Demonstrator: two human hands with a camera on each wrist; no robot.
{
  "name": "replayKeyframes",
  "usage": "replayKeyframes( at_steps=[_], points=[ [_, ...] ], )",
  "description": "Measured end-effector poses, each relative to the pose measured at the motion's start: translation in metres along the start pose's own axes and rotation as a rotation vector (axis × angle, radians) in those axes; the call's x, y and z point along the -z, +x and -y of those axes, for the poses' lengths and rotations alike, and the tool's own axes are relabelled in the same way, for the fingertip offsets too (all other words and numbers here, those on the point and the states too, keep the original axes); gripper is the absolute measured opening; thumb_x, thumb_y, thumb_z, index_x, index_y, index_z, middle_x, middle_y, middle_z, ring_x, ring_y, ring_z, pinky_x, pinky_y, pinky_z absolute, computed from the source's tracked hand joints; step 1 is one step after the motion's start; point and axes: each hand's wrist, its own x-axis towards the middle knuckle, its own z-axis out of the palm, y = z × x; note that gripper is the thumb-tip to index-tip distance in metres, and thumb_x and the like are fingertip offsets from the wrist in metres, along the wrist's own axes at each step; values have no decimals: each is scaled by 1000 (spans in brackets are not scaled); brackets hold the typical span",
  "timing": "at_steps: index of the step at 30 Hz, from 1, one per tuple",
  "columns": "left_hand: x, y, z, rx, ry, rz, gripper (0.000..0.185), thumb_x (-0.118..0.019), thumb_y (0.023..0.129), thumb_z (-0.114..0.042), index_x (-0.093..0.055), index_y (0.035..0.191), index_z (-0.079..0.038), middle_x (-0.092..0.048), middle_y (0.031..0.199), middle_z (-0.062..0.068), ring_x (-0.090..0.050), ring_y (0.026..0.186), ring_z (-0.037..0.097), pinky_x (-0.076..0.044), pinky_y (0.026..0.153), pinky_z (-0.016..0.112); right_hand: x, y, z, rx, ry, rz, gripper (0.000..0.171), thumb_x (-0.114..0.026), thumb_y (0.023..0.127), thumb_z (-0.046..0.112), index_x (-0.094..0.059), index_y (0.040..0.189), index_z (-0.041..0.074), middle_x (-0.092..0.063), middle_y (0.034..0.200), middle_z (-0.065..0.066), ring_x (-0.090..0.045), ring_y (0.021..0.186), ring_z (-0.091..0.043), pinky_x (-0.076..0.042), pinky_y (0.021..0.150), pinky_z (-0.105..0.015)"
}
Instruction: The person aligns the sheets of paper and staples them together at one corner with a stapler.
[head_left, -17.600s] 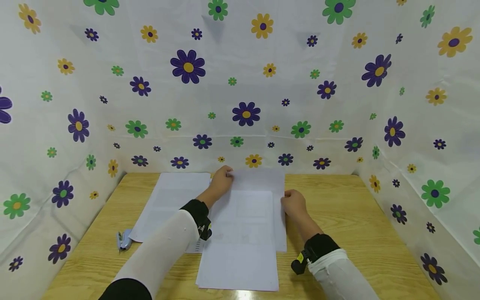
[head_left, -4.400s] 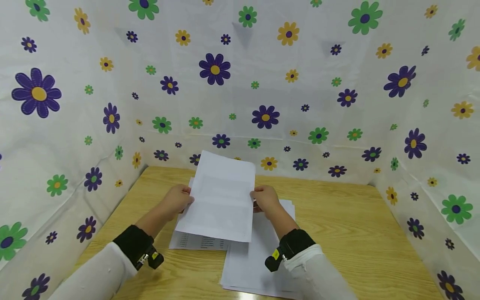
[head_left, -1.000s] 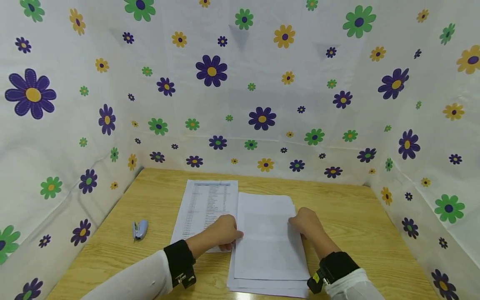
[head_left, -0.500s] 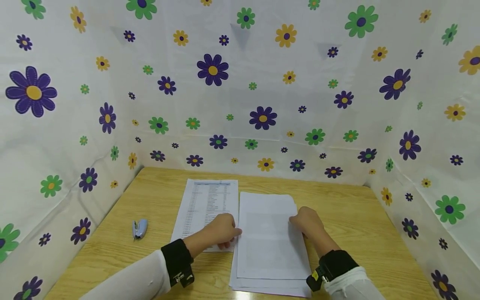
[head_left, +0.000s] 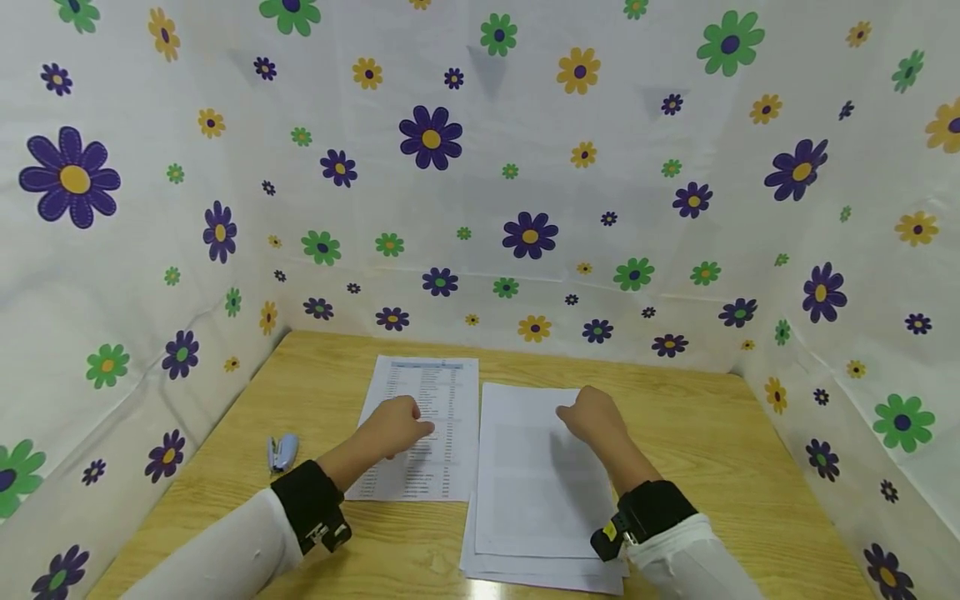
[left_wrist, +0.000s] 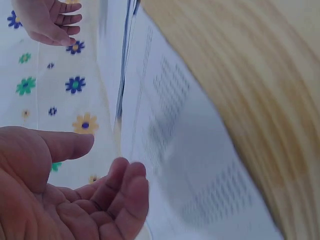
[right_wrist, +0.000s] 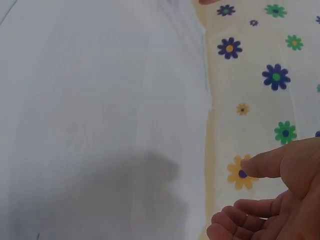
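A printed sheet [head_left: 442, 392] with columns of small text lies on the wooden table [head_left: 690, 433]. Right beside it lies a stack of blank white paper [head_left: 540, 508]. My left hand [head_left: 395, 423] hovers over the printed sheet with relaxed fingers and holds nothing. In the left wrist view my left hand [left_wrist: 75, 190] shows an empty palm above the printed sheet [left_wrist: 190, 150]. My right hand [head_left: 588, 414] hangs over the far part of the stack, fingers loosely curled and empty. The right wrist view shows my right hand [right_wrist: 270, 200] above the stack [right_wrist: 100, 125], casting a shadow on it.
A small blue-grey stapler [head_left: 282, 451] lies on the table left of the printed sheet. Flower-patterned cloth walls [head_left: 480, 208] close the table in at the back, left and right.
Both hands have left the stack's edges. The left hand moved left and away over the printed sheet; the right hand rose and moved toward the stack's far end.
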Motion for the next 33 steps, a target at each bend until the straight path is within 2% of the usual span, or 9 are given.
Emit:
replayKeyframes(
  at_steps=[3, 7, 12, 16, 22, 25, 29, 33],
  points=[
    [10, 2, 10, 2, 38, -30, 43, -70, 95, -33, -63, 116, 4, -66, 97, 12, -61, 76, 22, -51, 61, 32, -1, 0, 18, 15, 69, 7, 51, -68, 97, 33, -61, 126, -8, -68, 116, -20, -63, 96, -30, -56, 90, -47],
    [24, 4, 22, -2, 74, -62, 44, -69, 95, -32, -63, 116, 7, -67, 103, 15, -60, 82, 24, -52, 69, 35, -6, -3, 42, 78, 127, -3, 47, -69, 96, 33, -63, 124, -4, -68, 119, -19, -65, 101, -30, -56, 91, -47],
    [40, 4, 33, 41, 69, -73, 49, -67, 96, -31, -58, 120, 10, -65, 108, 20, -60, 87, 28, -52, 74, 39, -14, -8, 72, 140, 189, 9, 45, -71, 96, 33, -65, 124, -2, -68, 123, -17, -66, 105, -30, -56, 90, -47],
    [48, 4, 40, 77, 45, -75, 52, -67, 96, -30, -55, 123, 13, -64, 114, 24, -60, 91, 30, -54, 79, 43, -27, -10, 90, 132, 240, 27, 44, -73, 94, 33, -66, 123, 0, -68, 123, -15, -65, 100, -27, -57, 88, -44],
    [48, 0, 51, 126, -17, -41, 43, -68, 95, -29, -55, 112, 8, -59, 99, 18, -56, 82, 28, -48, 63, 34, -52, -15, 102, 120, 300, 89, 44, -75, 93, 29, -65, 123, 0, -68, 111, -13, -64, 77, -23, -55, 66, -36],
    [47, 0, 57, 150, -51, -21, 39, -68, 95, -30, -54, 106, 5, -56, 94, 15, -56, 77, 26, -47, 57, 31, -62, -15, 105, 119, 317, 116, 45, -76, 92, 28, -64, 124, -2, -68, 111, -14, -64, 74, -23, -55, 62, -34],
    [49, 3, 63, 169, -90, -5, 39, -68, 95, -30, -53, 104, 5, -58, 98, 17, -59, 82, 29, -56, 59, 36, -72, -13, 109, 88, 301, 148, 48, -77, 91, 29, -63, 124, -3, -67, 107, -13, -65, 73, -24, -55, 59, -32],
    [49, 4, 66, 197, -124, 10, 41, -68, 94, -30, -52, 108, 6, -58, 104, 20, -61, 90, 32, -60, 62, 41, -81, -12, 108, 64, 278, 171, 43, -77, 90, 30, -63, 116, -1, -61, 89, -9, -62, 66, -22, -48, 54, -29]
  ],
)
